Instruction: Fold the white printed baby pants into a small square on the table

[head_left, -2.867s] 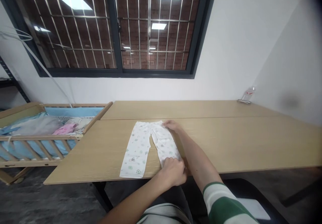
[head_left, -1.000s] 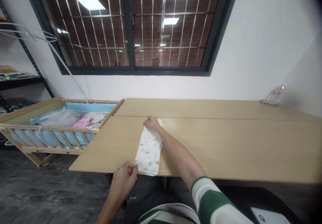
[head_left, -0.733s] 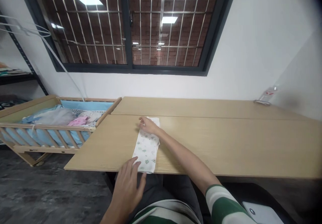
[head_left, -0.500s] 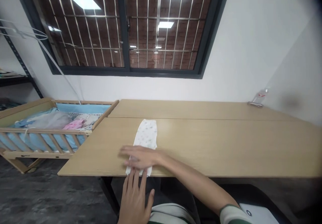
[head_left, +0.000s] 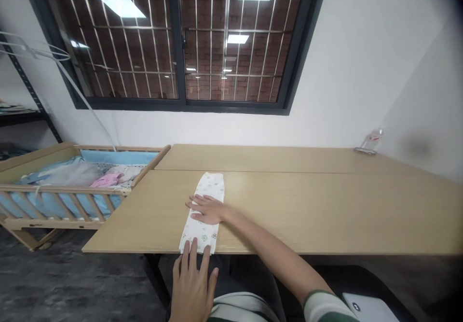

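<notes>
A folded white cloth [head_left: 200, 233] with a small print, perhaps a baby garment, lies flat and lengthwise on the wooden table [head_left: 289, 206], its near end at the front edge. Across its middle rests my right hand [head_left: 206, 209], palm down with fingers spread to the left. My left hand [head_left: 193, 276] is at the front edge, fingers stretched out and apart, the fingertips touching the cloth's near end. Neither hand grips anything. Part of the cloth is hidden under the right hand.
To the left stands a wooden crib [head_left: 83, 191] with blue lining and pink and white cloths inside. A clear bottle [head_left: 372, 139] stands at the table's back right by the wall. A white phone-like device [head_left: 369, 306] lies at lower right on a dark seat.
My right hand has moved away from me along the cloth, from near its front end to its middle, uncovering the printed near part. My left hand has shifted slightly down.
</notes>
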A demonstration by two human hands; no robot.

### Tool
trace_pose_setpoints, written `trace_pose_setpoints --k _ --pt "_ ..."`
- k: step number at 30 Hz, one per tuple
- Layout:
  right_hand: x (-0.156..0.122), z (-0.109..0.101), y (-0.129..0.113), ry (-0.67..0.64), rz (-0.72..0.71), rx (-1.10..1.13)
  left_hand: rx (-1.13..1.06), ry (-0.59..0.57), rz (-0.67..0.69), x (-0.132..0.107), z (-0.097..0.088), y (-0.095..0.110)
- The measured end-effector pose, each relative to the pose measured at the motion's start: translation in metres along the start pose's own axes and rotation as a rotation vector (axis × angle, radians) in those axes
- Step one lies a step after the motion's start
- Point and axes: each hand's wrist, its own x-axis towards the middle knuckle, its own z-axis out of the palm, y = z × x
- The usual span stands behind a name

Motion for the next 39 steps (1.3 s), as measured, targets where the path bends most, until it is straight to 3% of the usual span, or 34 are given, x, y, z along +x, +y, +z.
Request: trace_pose_setpoints --k 8,13,21,24,31,35,39 --pt "0.036 -0.023 0.068 0.074 0.255 -0.069 -0.036 -0.030 -0.022 0.000 0.001 -0.003" --pt "0.043 -0.028 0.090 0.125 0.323 -0.091 -0.021 -0.029 -0.030 0.000 0.004 -0.003" --pt "0.041 -0.021 0.101 0.216 0.329 -0.117 -0.055 -0.055 -0.064 0.002 -0.004 0.005" --pt "0.028 -0.022 0.110 0.205 0.295 -0.116 -0.098 -0.040 -0.093 0.002 -0.004 0.016" --pt "-0.009 -0.028 0.132 0.257 0.244 -0.186 -0.103 -0.011 0.031 0.010 0.003 0.045" --pt "-0.015 -0.035 0.127 0.360 0.249 -0.294 -0.131 -0.008 0.022 0.019 0.004 0.054" --pt "-0.020 -0.047 0.107 0.451 0.259 -0.373 -0.240 -0.011 0.012 0.026 0.001 0.044"
